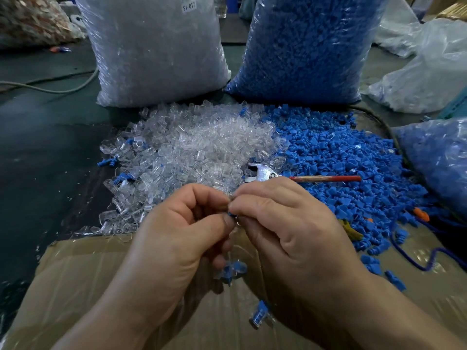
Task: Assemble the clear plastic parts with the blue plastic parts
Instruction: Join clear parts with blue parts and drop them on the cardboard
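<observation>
Pinching a small blue part (230, 213) at the fingertips, left hand (177, 238) and right hand (288, 231) were both curled tight on it. Couldn't tell if a clear piece was inside the grip. They met over the cardboard (75, 279), probably so finished pieces (233, 269) dropped there. Clear pile (192, 145) sat left and blue pile (341, 157) right, both within easy reach.

Dark green surface (50, 137). At back, bag of clear parts (156, 54) beside bag of blue parts (303, 51); in front, clear pile (192, 142) touching blue pile (341, 157); taped cardboard (88, 274) nearest; grey cable (50, 91) left.
</observation>
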A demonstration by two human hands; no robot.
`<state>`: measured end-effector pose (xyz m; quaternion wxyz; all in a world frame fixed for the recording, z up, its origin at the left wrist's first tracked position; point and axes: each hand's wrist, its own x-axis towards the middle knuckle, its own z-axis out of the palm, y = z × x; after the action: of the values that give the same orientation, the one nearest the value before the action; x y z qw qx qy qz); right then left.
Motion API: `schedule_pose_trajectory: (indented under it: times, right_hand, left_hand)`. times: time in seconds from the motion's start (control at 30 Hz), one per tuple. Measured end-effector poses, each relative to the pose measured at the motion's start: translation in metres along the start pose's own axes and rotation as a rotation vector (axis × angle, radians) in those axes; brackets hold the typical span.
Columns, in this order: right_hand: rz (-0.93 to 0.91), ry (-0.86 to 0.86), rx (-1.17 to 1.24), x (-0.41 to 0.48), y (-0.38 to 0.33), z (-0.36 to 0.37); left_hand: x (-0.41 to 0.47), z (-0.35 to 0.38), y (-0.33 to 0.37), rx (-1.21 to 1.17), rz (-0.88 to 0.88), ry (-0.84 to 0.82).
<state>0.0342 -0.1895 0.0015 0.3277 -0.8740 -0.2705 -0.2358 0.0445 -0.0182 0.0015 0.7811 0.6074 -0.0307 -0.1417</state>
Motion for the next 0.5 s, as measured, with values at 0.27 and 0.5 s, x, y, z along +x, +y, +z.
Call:
schedule_pose_trajectory:
  times: [0.27, 0.5]
  right_hand:
    - [0.539, -0.404, -0.595, 0.006, 0.034, -0.034]
    - [0.548, -0.511, -0.700, 0.011, 0.039, -0.033]
  left_hand:
    - [-0.002, 0.004, 0.005, 0.023, -0.016, 0.119]
    - [-0.001, 0.002, 0.005, 0.138, 0.008, 0.088]
